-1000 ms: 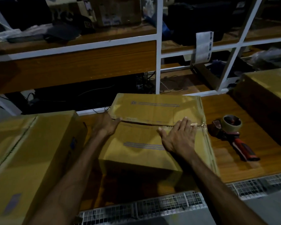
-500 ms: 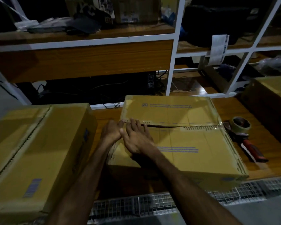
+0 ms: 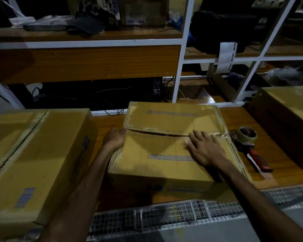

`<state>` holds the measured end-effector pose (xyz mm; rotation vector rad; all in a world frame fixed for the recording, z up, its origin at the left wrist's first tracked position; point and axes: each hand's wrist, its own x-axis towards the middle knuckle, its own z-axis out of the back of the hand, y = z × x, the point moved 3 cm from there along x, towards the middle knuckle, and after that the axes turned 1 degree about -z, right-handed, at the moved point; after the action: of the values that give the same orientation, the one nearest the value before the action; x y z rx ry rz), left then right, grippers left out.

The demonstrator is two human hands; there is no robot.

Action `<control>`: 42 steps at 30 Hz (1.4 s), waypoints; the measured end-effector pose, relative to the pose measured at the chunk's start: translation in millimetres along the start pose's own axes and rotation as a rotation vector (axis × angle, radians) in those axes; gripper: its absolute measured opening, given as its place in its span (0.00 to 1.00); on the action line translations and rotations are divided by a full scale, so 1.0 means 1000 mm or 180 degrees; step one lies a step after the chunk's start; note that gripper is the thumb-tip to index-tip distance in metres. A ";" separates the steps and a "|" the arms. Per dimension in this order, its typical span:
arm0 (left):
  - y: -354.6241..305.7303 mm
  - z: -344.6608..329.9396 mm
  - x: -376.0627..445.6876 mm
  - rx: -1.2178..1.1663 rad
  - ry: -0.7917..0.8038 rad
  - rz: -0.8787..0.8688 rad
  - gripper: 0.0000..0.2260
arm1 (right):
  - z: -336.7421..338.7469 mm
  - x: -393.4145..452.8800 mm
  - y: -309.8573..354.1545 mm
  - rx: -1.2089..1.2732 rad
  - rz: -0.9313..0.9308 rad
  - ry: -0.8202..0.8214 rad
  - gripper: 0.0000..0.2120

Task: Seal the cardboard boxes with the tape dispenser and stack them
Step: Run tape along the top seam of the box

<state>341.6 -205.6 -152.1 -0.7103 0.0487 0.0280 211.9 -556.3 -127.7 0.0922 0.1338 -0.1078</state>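
Three cardboard boxes sit on the wooden table (image 3: 234,119): a middle box (image 3: 164,154) directly in front of the person, a left box (image 3: 33,154) just beside it, and a right box (image 3: 287,119) at the far right edge of the view. On the middle box the two top flaps are folded down and meet at a seam (image 3: 157,134) that runs across the lid; a dark gap shows along part of that seam. Clear tape is visible, crumpled, at the right end of the seam. The left hand (image 3: 114,138) rests against the left edge of the middle box at the seam end, with the fingers curled over the edge of the near flap. The right hand (image 3: 204,149) lies flat on the near flap toward its right side, fingers straight and spread, fingertips touching the seam; it holds nothing. The tape dispenser (image 3: 248,145) lies on the table between the middle box and the right box, close to the middle box, roll end away from the person and red handle toward the near table edge. No hand touches it.
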 end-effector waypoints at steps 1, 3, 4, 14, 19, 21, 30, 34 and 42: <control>-0.001 0.001 -0.001 0.0019 0.0010 -0.0004 0.27 | 0.002 -0.002 -0.014 -0.0056 -0.0132 -0.0023 0.41; -0.002 0.002 -0.003 0.0031 0.0002 0.0058 0.27 | 0.007 -0.006 -0.038 -0.0164 -0.0416 -0.0098 0.41; -0.001 0.002 -0.003 0.0024 -0.0011 0.0092 0.28 | 0.009 -0.008 -0.049 -0.0185 -0.0570 -0.0148 0.42; -0.004 0.004 -0.007 -0.0098 0.0010 0.0237 0.29 | 0.018 -0.017 -0.072 0.0899 -0.0957 -0.0306 0.47; -0.032 0.015 -0.042 0.0379 -0.0249 0.0323 0.26 | 0.013 -0.006 -0.111 0.1890 -0.1004 -0.0600 0.33; -0.046 0.014 -0.061 0.1037 -0.0470 0.0332 0.25 | 0.018 0.001 -0.126 0.2250 -0.1038 -0.0421 0.30; -0.142 -0.090 -0.143 0.1740 0.0041 -0.0364 0.32 | 0.052 0.085 -0.173 0.2057 -0.0475 0.0134 0.23; -0.209 -0.149 -0.171 0.1556 0.0562 -0.0693 0.39 | 0.053 0.146 -0.173 0.1831 0.0234 0.0264 0.13; -0.279 -0.220 -0.212 0.1784 0.0634 -0.0901 0.43 | 0.058 0.151 -0.154 0.1844 0.0503 0.0097 0.15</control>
<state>134.1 -562.3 -125.2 -0.1523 0.1401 -0.3174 350.9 -729.9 -104.3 0.6812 0.1220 0.0156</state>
